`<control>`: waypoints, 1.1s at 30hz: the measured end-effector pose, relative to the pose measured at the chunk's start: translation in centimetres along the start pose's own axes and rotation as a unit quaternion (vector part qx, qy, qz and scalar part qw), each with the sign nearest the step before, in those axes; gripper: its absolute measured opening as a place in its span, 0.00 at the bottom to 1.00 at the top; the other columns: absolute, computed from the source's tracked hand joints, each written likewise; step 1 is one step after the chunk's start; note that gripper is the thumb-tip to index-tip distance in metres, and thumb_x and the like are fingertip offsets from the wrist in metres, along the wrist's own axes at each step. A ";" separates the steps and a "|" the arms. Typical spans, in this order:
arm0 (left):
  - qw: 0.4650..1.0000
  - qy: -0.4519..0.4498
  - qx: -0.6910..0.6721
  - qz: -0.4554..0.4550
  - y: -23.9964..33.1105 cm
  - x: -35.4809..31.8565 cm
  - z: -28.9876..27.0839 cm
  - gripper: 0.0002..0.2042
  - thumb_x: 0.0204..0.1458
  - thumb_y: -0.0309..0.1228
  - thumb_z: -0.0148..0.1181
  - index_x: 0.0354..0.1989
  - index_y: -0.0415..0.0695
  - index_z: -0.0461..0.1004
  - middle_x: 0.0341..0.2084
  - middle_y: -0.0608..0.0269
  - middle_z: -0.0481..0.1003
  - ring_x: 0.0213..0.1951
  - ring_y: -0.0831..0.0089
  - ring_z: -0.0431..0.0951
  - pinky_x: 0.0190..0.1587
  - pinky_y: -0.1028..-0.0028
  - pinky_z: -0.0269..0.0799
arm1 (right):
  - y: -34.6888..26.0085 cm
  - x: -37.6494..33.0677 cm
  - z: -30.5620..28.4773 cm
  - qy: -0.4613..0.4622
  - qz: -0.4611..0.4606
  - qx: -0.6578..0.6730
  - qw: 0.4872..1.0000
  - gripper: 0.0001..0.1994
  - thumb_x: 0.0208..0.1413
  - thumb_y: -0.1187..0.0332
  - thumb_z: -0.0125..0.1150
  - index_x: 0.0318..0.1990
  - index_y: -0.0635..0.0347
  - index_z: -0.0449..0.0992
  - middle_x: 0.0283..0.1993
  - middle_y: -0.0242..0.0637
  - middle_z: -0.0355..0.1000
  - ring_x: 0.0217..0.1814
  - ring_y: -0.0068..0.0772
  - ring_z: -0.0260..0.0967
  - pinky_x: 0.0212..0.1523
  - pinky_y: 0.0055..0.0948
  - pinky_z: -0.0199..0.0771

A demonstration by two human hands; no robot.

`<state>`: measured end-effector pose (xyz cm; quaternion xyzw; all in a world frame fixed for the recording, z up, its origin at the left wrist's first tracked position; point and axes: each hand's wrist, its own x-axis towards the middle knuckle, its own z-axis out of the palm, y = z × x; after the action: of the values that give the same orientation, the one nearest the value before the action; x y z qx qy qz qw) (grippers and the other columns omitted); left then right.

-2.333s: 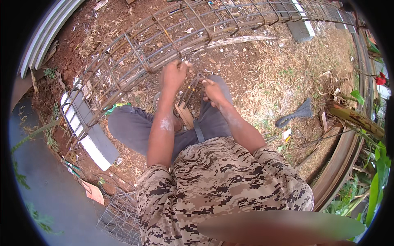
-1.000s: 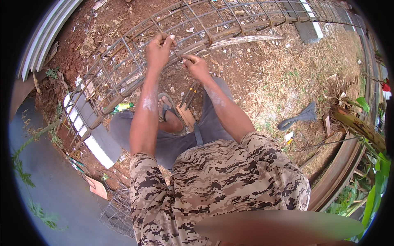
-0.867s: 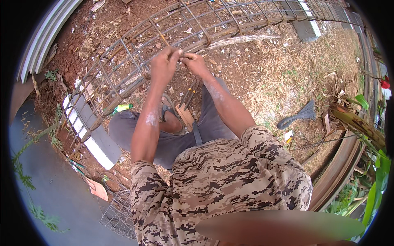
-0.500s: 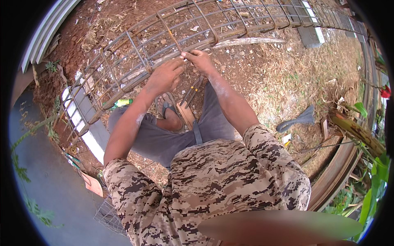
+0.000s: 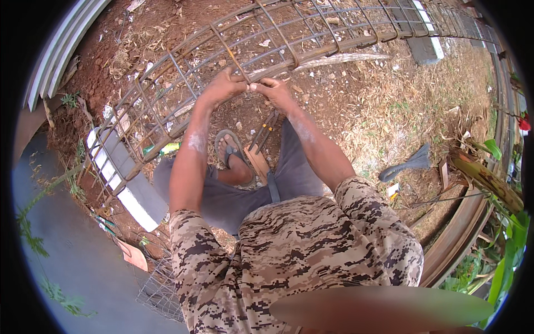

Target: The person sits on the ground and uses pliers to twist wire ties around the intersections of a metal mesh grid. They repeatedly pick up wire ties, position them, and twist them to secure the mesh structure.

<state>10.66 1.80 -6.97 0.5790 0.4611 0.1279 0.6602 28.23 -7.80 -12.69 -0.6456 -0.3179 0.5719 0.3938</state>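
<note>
A long rebar cage (image 5: 278, 67) of brown steel bars and square stirrups runs across in front of me. My left hand (image 5: 225, 89) is closed around its near bar, beside a stirrup with an orange-brown stretch. Thumb and fingers of my right hand (image 5: 275, 94) pinch together at that same crossing, almost touching the left fingertips. Whatever is between the right fingers is too small to make out. Below the hands, between my legs, a pair of pincers (image 5: 263, 131) with yellow marks on the handles rests against a tan wooden piece (image 5: 257, 160).
White-edged grey blocks (image 5: 130, 192) (image 5: 424, 47) lie under the cage at left and far right. A dark strip of rubber or cloth (image 5: 406, 164) is on the straw-strewn soil. Wire mesh (image 5: 161, 292) lies at lower left; long boards (image 5: 453, 236) and plants border the right.
My left hand has moved up and turned, its fingers now closing at the bar next to the stirrup. The right hand has shifted slightly down, staying pinched. The whole view has shifted a little.
</note>
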 end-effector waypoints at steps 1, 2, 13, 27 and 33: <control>0.997 -0.018 -0.076 0.005 0.0 0.1 -0.4 0.22 0.56 0.34 0.59 0.53 0.27 0.70 0.49 0.40 0.77 0.49 0.56 0.80 0.51 0.64 0.78 | 0.2 -0.3 0.3 -0.006 -0.066 0.029 0.997 0.22 0.51 0.51 0.73 0.43 0.60 0.84 0.33 0.29 0.78 0.33 0.16 0.69 0.32 0.22 0.67; 0.988 -0.029 -0.148 -0.027 0.2 0.5 -0.8 0.22 0.57 0.33 0.57 0.53 0.25 0.69 0.50 0.39 0.76 0.50 0.57 0.80 0.52 0.66 0.78 | 0.4 -0.6 0.6 0.015 -0.103 0.043 0.994 0.21 0.51 0.51 0.73 0.42 0.60 0.84 0.32 0.28 0.77 0.32 0.16 0.68 0.31 0.21 0.66; 0.951 -0.075 -0.211 -0.216 -0.4 3.0 -2.9 0.13 0.61 0.25 0.54 0.51 0.31 0.72 0.48 0.44 0.77 0.46 0.64 0.82 0.45 0.71 0.83 | 0.0 -1.4 0.0 -0.001 -0.073 -0.028 0.997 0.21 0.51 0.54 0.73 0.43 0.64 0.83 0.33 0.30 0.77 0.33 0.17 0.68 0.34 0.23 0.68; 0.967 0.040 -0.225 -0.111 -1.3 1.3 -1.3 0.11 0.61 0.26 0.56 0.47 0.31 0.74 0.42 0.47 0.80 0.42 0.62 0.83 0.47 0.71 0.81 | -1.7 -5.4 2.0 0.050 0.014 0.017 0.998 0.17 0.59 0.61 0.64 0.52 0.62 0.80 0.30 0.29 0.76 0.28 0.16 0.65 0.31 0.22 0.67; 0.960 0.263 0.014 0.098 -2.0 -2.6 3.4 0.13 0.56 0.34 0.64 0.42 0.36 0.81 0.30 0.59 0.82 0.33 0.79 0.78 0.37 0.77 0.72 | -2.8 -6.0 0.2 0.048 -0.053 -0.132 0.989 0.17 0.60 0.65 0.56 0.55 0.56 0.79 0.28 0.33 0.77 0.23 0.23 0.68 0.29 0.31 0.70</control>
<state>11.11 -2.85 -7.89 0.5766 0.5615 0.3331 0.4913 27.25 -11.57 -7.37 -0.7013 -0.4049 0.4713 0.3494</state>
